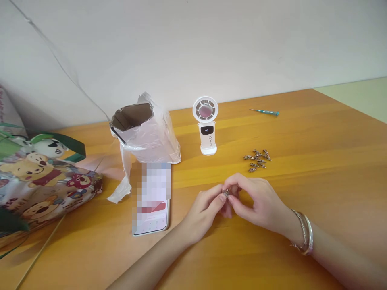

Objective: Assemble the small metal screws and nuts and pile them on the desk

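Observation:
My left hand (208, 205) and my right hand (250, 197) meet over the table, fingertips pinched together. Between them is a small dark metal piece (225, 193), gripped from both sides; the fingers cover most of it, so its exact shape is hidden. Just beyond my right hand lies a loose pile of small metal screws (257, 159), which seem to have nuts or washers on them. A bracelet and a bangle circle my right wrist.
A white handheld fan (208, 137) stands upright on the wooden table (317, 161). Behind the pile lies a teal screwdriver (266, 112). Left of my hands are a phone (154, 219), an open cardboard box wrapped in plastic (151, 139) and a cartoon-print bag (51, 189).

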